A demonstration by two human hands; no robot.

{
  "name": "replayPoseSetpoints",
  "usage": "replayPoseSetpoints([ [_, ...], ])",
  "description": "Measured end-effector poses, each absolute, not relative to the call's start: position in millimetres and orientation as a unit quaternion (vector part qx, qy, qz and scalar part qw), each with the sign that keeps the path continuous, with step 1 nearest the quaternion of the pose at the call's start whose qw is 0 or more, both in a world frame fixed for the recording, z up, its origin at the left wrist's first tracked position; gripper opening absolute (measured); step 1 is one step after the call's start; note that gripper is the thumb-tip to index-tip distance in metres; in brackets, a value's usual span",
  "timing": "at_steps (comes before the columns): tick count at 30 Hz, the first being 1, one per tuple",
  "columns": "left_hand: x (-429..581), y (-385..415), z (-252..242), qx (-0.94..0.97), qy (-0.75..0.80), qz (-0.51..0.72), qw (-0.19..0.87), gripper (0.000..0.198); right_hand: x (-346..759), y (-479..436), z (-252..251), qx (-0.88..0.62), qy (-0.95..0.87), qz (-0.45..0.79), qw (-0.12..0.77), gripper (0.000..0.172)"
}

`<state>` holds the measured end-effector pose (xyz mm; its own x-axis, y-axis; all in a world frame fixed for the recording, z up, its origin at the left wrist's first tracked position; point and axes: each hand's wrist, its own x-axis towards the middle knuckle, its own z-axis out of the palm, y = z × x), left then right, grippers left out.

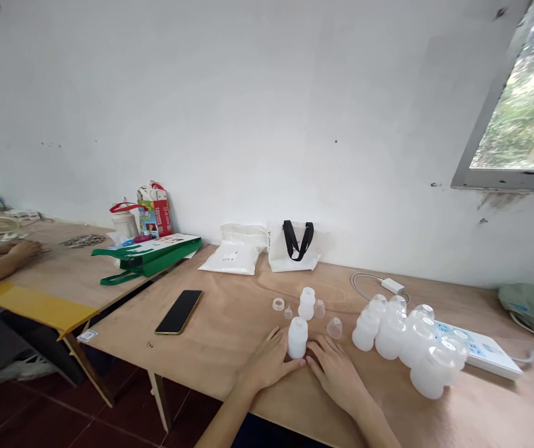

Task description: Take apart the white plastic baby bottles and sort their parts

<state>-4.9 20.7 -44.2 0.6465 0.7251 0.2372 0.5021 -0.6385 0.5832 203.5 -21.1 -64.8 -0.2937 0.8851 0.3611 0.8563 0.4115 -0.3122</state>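
A translucent white baby bottle stands upright on the wooden table between my two hands. My left hand lies flat on its left side, fingers stretched forward, thumb reaching across in front of the base. On the other side my right hand rests on the wood with its fingers apart, close to the bottle. Neither hand is wrapped round it. Just behind stands a second bottle without a cap. Around it lie a white collar ring, a clear teat, a clear dome cap and another clear cap.
Several capped bottles stand grouped at right, before a white power strip and a cable adapter. A phone lies at left. White packages and a white bag sit by the wall. Another person's hand shows far left.
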Motion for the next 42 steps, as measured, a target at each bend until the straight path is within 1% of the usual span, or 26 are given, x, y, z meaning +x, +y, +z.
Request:
replayPoseSetpoints([
  [2,-5.7,21.8,-46.0,0.872,0.354,0.23,0.249,0.055,204.7,-19.6,-63.6,-0.552,-0.789,0.032,0.267,0.024],
  [5,-7.0,23.3,-48.4,0.856,0.371,0.225,0.282,0.063,209.7,-15.5,-68.1,-0.58,-0.757,-0.027,0.301,0.027],
  [8,-5.6,22.1,-45.3,0.821,0.394,0.238,0.339,0.074,216.1,-10.9,-81.0,-0.596,-0.739,-0.077,0.303,0.041],
  [10,-2.6,19.8,-39.9,0.795,0.37,0.274,0.394,0.069,219.1,-8.6,-90.2,-0.602,-0.74,-0.078,0.291,0.046],
  [13,2.4,16.3,-31.4,0.768,0.327,0.322,0.448,0.053,220.6,-7.0,-96.3,-0.607,-0.743,-0.068,0.274,0.043],
  [16,4.4,14.3,-28.2,0.779,0.342,0.316,0.421,0.047,221.9,-5.8,-92.3,-0.618,-0.731,-0.083,0.279,0.04],
  [19,2.9,13.2,-28.3,0.796,0.342,0.301,0.397,0.041,226.9,-3.8,-90.1,-0.629,-0.71,-0.111,0.295,0.044],
  [22,1.0,12.3,-27.0,0.802,0.335,0.292,0.399,0.043,233.1,-1.8,-94.1,-0.638,-0.701,-0.108,0.301,0.047],
  [28,1.4,12.0,-25.5,0.805,0.344,0.283,0.392,0.046,231.5,-3.2,-86.2,-0.625,-0.708,-0.095,0.313,0.03],
  [31,1.8,12.7,-28.4,0.803,0.342,0.292,0.391,0.046,225.7,-6.7,-79.0,-0.621,-0.716,-0.058,0.316,0.03],
  [33,1.3,13.1,-28.7,0.798,0.342,0.3,0.396,0.044,221.5,-10.1,-73.7,-0.612,-0.724,0.011,0.318,0.03],
  [35,-0.3,13.2,-25.3,0.786,0.35,0.31,0.404,0.044,217.6,-13.7,-64.9,-0.589,-0.717,0.099,0.359,0.03],
  [38,-5.5,12.4,-11.6,0.775,0.365,0.316,0.408,0.049,215.0,-19.4,-44.8,-0.556,-0.642,0.212,0.483,0.038],
  [40,-9.9,10.8,0.6,0.776,0.379,0.311,0.397,0.05,216.2,-23.1,-31.6,-0.551,-0.568,0.246,0.56,0.044],
  [42,-13.6,8.1,11.4,0.783,0.388,0.308,0.378,0.051,217.8,-26.6,-23.0,-0.542,-0.518,0.255,0.611,0.046],
])
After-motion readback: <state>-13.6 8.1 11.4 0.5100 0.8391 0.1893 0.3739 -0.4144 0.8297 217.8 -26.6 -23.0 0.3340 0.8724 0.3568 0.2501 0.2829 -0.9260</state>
